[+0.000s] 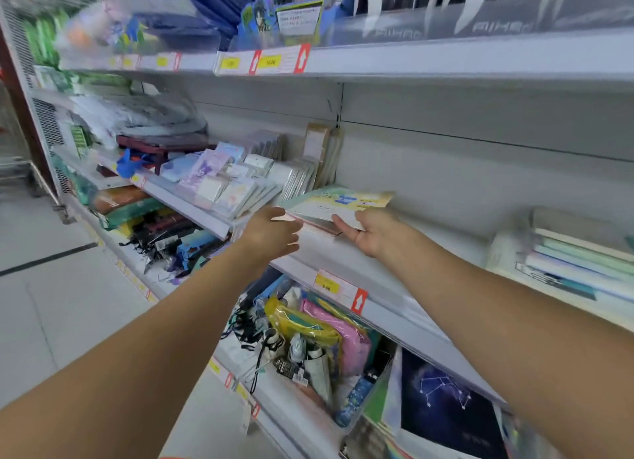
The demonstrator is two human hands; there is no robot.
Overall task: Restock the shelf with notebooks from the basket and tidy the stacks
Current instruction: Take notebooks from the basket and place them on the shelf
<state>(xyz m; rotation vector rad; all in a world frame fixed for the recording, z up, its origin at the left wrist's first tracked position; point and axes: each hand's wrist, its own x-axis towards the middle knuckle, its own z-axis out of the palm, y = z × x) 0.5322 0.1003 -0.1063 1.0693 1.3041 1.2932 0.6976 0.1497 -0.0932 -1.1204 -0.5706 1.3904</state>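
On the top shelf you have dark gift bags (480,9) with white ribbon handles at the right and a yellow-framed card display (299,19) to their left, above yellow price tags (269,61) with red arrows. Lower down, near you, sit a pink and yellow pouch bundle (319,335) and a dark constellation-print cover (442,400). Far left, blurred packets crowd the shelves above the pale tiled floor (44,287).

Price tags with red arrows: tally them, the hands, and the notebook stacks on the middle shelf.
Price tags with red arrows: 2
Hands: 2, left hand, right hand
Notebook stacks: 2, held stack, right stack
Total: 6
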